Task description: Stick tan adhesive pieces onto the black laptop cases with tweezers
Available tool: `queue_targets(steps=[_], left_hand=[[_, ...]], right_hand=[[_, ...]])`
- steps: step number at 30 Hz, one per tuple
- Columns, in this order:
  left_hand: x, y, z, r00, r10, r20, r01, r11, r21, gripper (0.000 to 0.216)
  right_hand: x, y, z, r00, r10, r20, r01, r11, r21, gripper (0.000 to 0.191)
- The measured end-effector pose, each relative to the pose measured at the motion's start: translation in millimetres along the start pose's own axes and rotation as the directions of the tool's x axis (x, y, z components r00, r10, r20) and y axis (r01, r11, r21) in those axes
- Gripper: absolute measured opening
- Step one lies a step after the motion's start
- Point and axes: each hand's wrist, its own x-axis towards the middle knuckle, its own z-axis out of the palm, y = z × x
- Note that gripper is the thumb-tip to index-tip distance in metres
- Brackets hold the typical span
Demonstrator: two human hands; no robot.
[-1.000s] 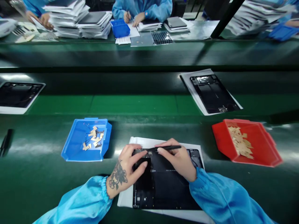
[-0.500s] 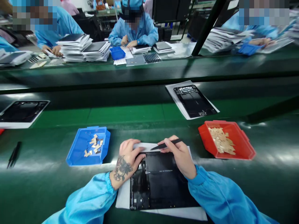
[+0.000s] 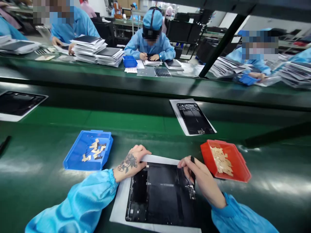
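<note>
Head view: what has moved since a second ago?

– The right hand [image 3: 199,178]. It was up along the far edge of the tablet housing [image 3: 160,194] with the black tool [image 3: 192,170] lying crosswise; now it sits at the housing's right edge, thumb and fingers pinched on the tool, tip pointing down at the parts there.

– And the other one?

– The left hand [image 3: 132,161] has stayed at the far left corner, fingers flat and loosely spread, holding nothing, pressing on housing and white sheet [image 3: 119,207]. So the work, as I read it, has shifted from the top edge to the right side.

– Where is the housing itself?

– Open side up on that sheet, on the tabletop [image 3: 36,174] right before the person, between two trays.

– What's in them?

– The blue tray [image 3: 75,155], left, holds a few tan pieces [image 3: 93,150] with some thin dark bits. The red tray [image 3: 240,171], just beside the right hand, holds a thicker heap of tan scraps [image 3: 220,160]
</note>
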Motion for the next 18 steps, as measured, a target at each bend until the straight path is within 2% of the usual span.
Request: queue_targets(steps=[6,10,12,14,15,17,18], left_hand=[[9,5,-4,0.997,-0.058,0.060,0.054,0.996,0.069,0.042],[9,9,-5,0.994,-0.067,0.091,0.058,0.993,0.105,0.048],[11,10,-5,0.991,-0.088,0.097,0.073,0.987,0.146,0.047],[15,10,-4,0.989,-0.108,0.102,0.088,0.979,0.184,0.037],[17,10,-3,0.988,-0.117,0.105,0.094,0.976,0.198,0.027],[22,11,1,0.987,-0.123,0.103,0.098,0.970,0.221,0.006],[24,12,3,0.988,-0.118,0.100,0.092,0.968,0.235,0.004]], right_hand=[[-11,3,5,1.000,0.016,0.001,-0.016,0.999,-0.034,0.041],[-19,-9,-7,1.000,-0.005,-0.006,0.004,0.993,-0.116,0.042],[-16,-21,-19,0.999,-0.044,-0.002,0.042,0.972,-0.231,0.043],[1,-39,-37,0.994,-0.107,-0.024,0.087,0.902,-0.422,0.044],[15,-51,-48,0.988,-0.145,-0.051,0.095,0.838,-0.537,0.043],[55,-73,-73,0.972,-0.213,-0.101,0.067,0.660,-0.748,0.039],[77,-83,-85,0.964,-0.241,-0.117,0.035,0.546,-0.837,0.033]])
